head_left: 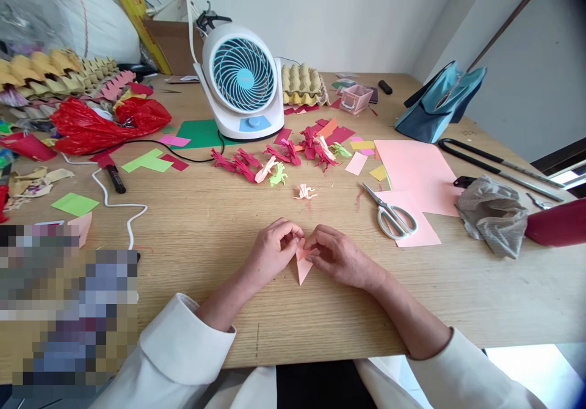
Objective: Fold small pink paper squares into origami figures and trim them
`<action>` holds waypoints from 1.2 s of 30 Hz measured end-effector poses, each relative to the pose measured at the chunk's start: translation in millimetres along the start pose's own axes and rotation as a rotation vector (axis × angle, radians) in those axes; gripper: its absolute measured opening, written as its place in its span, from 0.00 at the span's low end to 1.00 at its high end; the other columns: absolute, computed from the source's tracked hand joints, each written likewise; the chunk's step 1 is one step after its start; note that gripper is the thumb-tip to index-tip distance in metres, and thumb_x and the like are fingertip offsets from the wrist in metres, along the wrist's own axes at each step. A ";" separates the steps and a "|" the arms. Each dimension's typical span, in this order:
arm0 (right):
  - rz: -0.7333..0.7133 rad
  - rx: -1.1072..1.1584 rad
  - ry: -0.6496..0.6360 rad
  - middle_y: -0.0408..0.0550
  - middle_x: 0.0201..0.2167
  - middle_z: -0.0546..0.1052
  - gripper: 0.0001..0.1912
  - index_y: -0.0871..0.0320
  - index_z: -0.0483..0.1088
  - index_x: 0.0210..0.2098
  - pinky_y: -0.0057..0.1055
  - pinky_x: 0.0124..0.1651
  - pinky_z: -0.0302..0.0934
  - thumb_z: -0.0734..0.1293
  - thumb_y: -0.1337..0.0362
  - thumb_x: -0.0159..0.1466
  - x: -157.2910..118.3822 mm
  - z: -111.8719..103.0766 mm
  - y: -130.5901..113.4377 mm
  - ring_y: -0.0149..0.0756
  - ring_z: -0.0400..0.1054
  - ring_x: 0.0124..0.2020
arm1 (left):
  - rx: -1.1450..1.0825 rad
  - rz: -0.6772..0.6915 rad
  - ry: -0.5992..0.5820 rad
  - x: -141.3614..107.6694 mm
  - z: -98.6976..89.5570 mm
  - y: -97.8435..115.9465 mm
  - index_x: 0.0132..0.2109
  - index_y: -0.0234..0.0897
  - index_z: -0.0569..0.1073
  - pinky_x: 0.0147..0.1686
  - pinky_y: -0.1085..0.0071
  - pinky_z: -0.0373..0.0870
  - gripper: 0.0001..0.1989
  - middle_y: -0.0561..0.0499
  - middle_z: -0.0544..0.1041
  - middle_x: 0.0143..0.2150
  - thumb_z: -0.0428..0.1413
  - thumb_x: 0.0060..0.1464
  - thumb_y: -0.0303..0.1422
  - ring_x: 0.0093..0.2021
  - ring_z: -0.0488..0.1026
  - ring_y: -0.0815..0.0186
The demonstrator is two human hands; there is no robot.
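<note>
Pale wall behind, wooden bench in front, pretty cluttered. White fan is parked well back, probably so elbow room isn't eaten up. Big pink sheet is laid off to the right, with scissors set partly on a smaller sheet, likely for easy reach. Folded pink paper is pinched near its top by the left hand and at its right side by the right hand, near the bench's front edge, presumably so the creases don't slip. Tiny pale folded figure is set just beyond.

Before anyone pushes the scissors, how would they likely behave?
The scissors look solid, so they should stay stiff. Lying flat, they probably won't roll. They rest partly on pink paper, so that thin sheet may slide along.
</note>
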State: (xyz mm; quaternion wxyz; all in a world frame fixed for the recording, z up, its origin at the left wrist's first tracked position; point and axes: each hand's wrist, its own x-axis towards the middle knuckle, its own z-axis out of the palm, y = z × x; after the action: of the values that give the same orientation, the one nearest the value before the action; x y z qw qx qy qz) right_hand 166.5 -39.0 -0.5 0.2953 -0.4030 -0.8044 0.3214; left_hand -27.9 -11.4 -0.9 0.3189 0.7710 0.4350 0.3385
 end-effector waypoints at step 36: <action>-0.107 -0.096 -0.262 0.44 0.32 0.68 0.07 0.59 0.70 0.32 0.27 0.37 0.57 0.63 0.76 0.60 -0.8 -7.9 -9.9 0.31 0.63 0.32 | 0.056 0.081 -0.171 -2.2 -3.5 -7.2 0.26 0.35 0.74 0.35 0.73 0.67 0.16 0.51 0.74 0.33 0.46 0.49 0.15 0.33 0.72 0.70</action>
State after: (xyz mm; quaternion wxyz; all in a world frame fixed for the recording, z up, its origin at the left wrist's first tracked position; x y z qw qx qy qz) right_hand 168.2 -42.2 11.7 0.1849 -0.3278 -0.8709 0.3161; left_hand -34.9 -9.6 -5.1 0.3190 0.8229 0.3838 0.2717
